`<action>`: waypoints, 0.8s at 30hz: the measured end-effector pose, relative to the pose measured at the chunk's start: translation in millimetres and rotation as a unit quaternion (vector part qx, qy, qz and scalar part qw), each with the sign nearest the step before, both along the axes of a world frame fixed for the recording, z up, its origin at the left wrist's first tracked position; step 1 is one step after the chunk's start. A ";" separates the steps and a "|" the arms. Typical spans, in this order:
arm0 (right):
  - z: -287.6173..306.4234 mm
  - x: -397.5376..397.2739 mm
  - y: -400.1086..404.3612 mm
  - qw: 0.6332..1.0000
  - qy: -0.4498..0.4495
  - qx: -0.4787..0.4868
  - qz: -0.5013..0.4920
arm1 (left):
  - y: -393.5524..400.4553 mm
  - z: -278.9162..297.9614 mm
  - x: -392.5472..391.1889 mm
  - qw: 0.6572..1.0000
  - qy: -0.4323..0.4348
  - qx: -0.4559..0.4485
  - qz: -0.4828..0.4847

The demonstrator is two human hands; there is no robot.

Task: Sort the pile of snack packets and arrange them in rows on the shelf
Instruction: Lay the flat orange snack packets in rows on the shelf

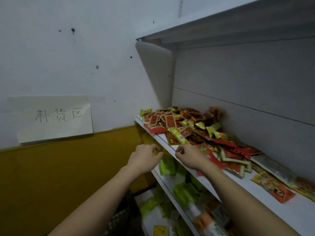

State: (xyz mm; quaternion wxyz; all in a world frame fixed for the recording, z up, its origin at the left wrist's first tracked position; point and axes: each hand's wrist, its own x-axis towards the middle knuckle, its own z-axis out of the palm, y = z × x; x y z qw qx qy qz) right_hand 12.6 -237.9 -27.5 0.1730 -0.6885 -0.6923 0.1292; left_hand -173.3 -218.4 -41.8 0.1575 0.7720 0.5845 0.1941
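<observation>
Reaching from the head view, the left hand (pixel 146 155) and right hand (pixel 187 155) hover side by side at the front lip of the white metal shelf (pixel 265 198). Each grip shows loosely curled fingers; whether the left one pinches a small yellow packet just beyond it I cannot tell, and the right appears to grasp nothing. Beyond the right hand lies the jumbled pile of red, orange and gold foil snack packets (pixel 185 123), spilling toward the back panel. Further to the right of that hand, a few larger red-and-yellow packets (pixel 272 188) lie loose and flat. No tidy row is visible, so sorting seems barely begun; nearly the whole heap is left to arrange.
</observation>
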 end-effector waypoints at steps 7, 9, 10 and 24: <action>-19.2 -19.1 95.8 0.999 0.001 0.005 -0.043 | 116.6 -15.9 -8.3 0.997 -0.038 -0.020 -0.069; -26.0 -8.3 121.5 0.997 -0.027 0.028 -0.067 | 146.3 -21.2 0.7 0.995 -0.049 -0.021 -0.089; -29.3 -2.2 133.9 0.995 -0.044 0.040 -0.081 | 162.0 -23.9 5.8 0.993 -0.056 -0.018 -0.100; -44.7 50.6 276.5 0.969 0.032 0.170 -0.177 | 340.0 -33.0 77.1 0.974 -0.216 -0.048 -0.055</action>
